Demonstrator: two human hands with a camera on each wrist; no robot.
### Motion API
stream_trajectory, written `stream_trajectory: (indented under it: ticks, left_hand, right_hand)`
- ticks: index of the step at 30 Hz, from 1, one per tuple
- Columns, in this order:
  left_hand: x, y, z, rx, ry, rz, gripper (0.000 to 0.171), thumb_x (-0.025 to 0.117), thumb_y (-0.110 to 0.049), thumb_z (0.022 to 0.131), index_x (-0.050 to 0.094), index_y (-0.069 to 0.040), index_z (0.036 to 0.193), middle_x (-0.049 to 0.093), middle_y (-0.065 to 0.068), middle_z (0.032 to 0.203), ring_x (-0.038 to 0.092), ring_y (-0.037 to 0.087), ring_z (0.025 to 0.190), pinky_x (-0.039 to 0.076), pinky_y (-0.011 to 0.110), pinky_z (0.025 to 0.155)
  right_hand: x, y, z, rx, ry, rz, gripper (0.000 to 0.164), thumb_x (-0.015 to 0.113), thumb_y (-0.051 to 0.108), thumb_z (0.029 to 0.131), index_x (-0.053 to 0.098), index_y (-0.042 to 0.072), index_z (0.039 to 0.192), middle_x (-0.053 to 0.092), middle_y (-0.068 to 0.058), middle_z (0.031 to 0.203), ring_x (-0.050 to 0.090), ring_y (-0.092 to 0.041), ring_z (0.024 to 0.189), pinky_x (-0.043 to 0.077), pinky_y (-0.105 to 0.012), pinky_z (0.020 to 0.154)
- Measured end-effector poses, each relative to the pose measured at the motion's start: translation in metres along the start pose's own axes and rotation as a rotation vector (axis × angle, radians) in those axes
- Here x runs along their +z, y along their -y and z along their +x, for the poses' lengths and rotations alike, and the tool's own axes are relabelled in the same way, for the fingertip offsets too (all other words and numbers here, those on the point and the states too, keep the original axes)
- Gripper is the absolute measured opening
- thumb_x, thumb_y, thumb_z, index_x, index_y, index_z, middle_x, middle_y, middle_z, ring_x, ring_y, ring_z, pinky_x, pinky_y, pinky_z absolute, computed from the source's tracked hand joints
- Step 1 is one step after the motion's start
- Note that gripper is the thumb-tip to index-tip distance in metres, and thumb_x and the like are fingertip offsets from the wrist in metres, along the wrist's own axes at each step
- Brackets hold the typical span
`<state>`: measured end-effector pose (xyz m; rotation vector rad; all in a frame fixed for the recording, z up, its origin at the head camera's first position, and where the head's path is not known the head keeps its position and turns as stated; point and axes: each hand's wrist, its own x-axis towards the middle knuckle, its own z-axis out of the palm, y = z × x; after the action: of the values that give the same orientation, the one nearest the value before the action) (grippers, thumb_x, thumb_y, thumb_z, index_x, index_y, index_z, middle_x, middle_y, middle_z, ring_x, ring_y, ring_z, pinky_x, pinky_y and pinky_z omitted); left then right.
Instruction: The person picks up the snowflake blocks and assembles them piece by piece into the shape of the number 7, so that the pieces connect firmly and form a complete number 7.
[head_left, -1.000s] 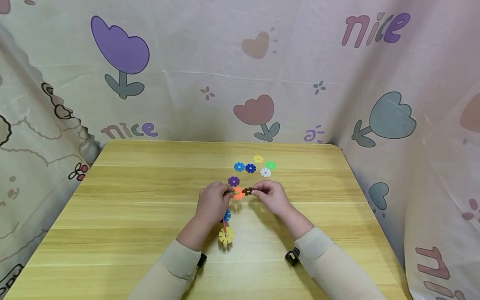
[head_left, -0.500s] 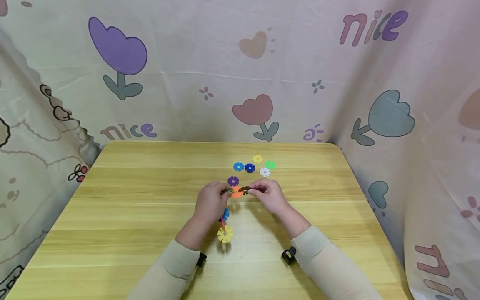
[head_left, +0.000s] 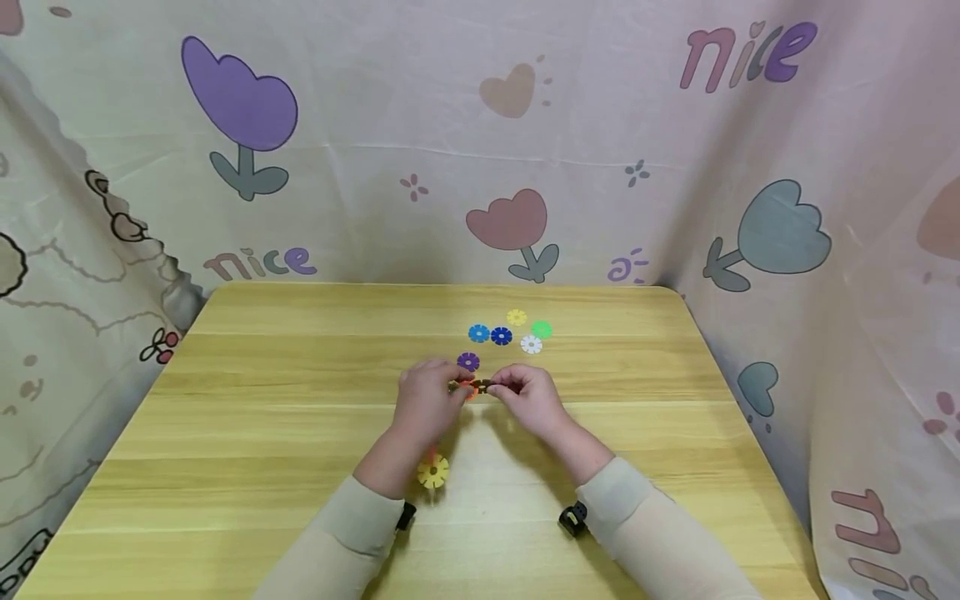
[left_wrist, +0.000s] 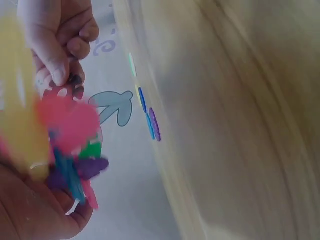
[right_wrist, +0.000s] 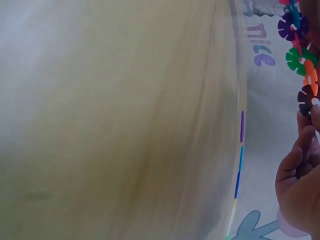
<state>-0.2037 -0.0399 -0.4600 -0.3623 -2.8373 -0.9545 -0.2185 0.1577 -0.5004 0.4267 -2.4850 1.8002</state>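
Sleeves (head_left: pixel 341 533) of pale beige lie nearest on the tabletop (head_left: pixel 262 458), with small black devices (head_left: pixel 573 518) at the wrists. Just beyond the left cuff, a large yellow disc (head_left: pixel 432 472) shows its notched rim, a reddish piece at its upper edge; it is the near end of a chain (left_wrist: pixel 70 172) of slotted plastic discs. The left hand (head_left: pixel 429 404) is clamped on this chain, thumb and fingers closed round it; which disc it pinches is hidden. The right hand (head_left: pixel 534 404) pinches a dark brown disc (right_wrist: pixel 305 99) between thumb and fingertips. Between the two hands sits an orange disc (right_wrist: pixel 310 76), touching the brown one; whether they interlock I cannot tell. A green disc (right_wrist: pixel 292 58) and a violet disc (right_wrist: pixel 284 29) follow along the chain in the right wrist view.

Beyond the left hand's fingertips lies a loose purple disc (head_left: pixel 461 362). Farther back are a white disc (head_left: pixel 525 345), a dark blue disc (head_left: pixel 495 337) just beside a light blue disc (head_left: pixel 472 334), a light green disc (head_left: pixel 542 328) and a small yellow disc (head_left: pixel 511 317). Behind the tabletop hangs a pale curtain (head_left: pixel 360 83) printed with tulips, hearts and "nice".
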Motion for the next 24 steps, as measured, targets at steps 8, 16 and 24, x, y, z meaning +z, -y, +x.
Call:
stream_trajectory:
  ticks: [8, 16, 24]
  left_hand:
    - [0.002, 0.001, -0.001, 0.039, -0.023, 0.017, 0.004, 0.081, -0.018, 0.095, 0.082, -0.017, 0.099, 0.076, -0.002, 0.102, 0.065, 0.025, 0.098, 0.042, 0.050, 0.093]
    - [0.000, 0.008, -0.001, 0.070, -0.031, 0.030, 0.003, 0.080, -0.014, 0.095, 0.082, -0.016, 0.096, 0.078, 0.000, 0.101, 0.068, 0.026, 0.099, 0.042, 0.051, 0.092]
    - [-0.004, 0.016, -0.002, 0.042, 0.039, 0.077, 0.005, 0.079, -0.014, 0.096, 0.081, -0.018, 0.097, 0.077, -0.002, 0.101, 0.068, 0.024, 0.100, 0.041, 0.053, 0.096]
  right_hand:
    - [0.011, 0.004, 0.002, -0.003, 0.002, 0.006, 0.008, 0.077, -0.007, 0.090, 0.076, -0.003, 0.096, 0.075, -0.009, 0.086, 0.064, -0.013, 0.074, 0.055, -0.024, 0.068]
    - [0.016, 0.009, 0.003, 0.045, 0.037, 0.028, 0.005, 0.077, -0.005, 0.092, 0.077, -0.002, 0.097, 0.076, -0.011, 0.090, 0.065, -0.014, 0.077, 0.056, -0.024, 0.072]
    - [0.011, 0.001, 0.007, 0.068, 0.070, -0.069, 0.018, 0.081, -0.003, 0.088, 0.074, -0.004, 0.104, 0.074, -0.007, 0.095, 0.060, -0.014, 0.071, 0.052, -0.023, 0.064]
